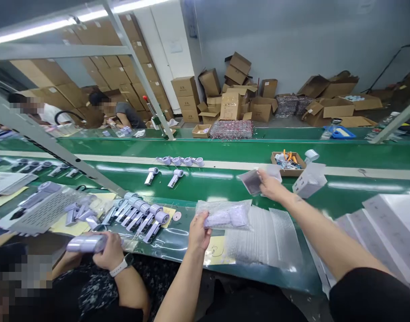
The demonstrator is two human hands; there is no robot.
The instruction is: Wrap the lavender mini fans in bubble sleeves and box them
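Two bare hands over the worktop (188,259), both occupied; clock bearings have 12 at the top of the view. Left hand (200,230): fingers closed on the near left end of a bubble-wrap pouch (238,212), thumb on top, other fingers partly hidden beneath. Lilac object visible through the plastic; pouch lies at 1 to 2 o'clock of the hand, above the worktop's far edge. Right hand (272,184), at 2 o'clock from the left: fingers pinch a thin, greyish flat packet (250,181) that extends to 9 o'clock; cannot tell whether the paler sheet behind the fingers belongs to it. Green belt (211,181) below. From the right hand: white box (309,181) at 3 o'clock, cardboard tray (292,172) of orange and white pieces at 1 to 2, large white cartons (389,232) at 4. From the left hand: overlapping bubble bags (258,237) at 3 o'clock, yellow paper (218,250) between 4 and 5, lined-up lilac devices (141,210) between 9 and 10, two similar devices on the belt at 11. Between 8 and 9, a co-worker's hands (111,252) grip a lilac device (86,243).
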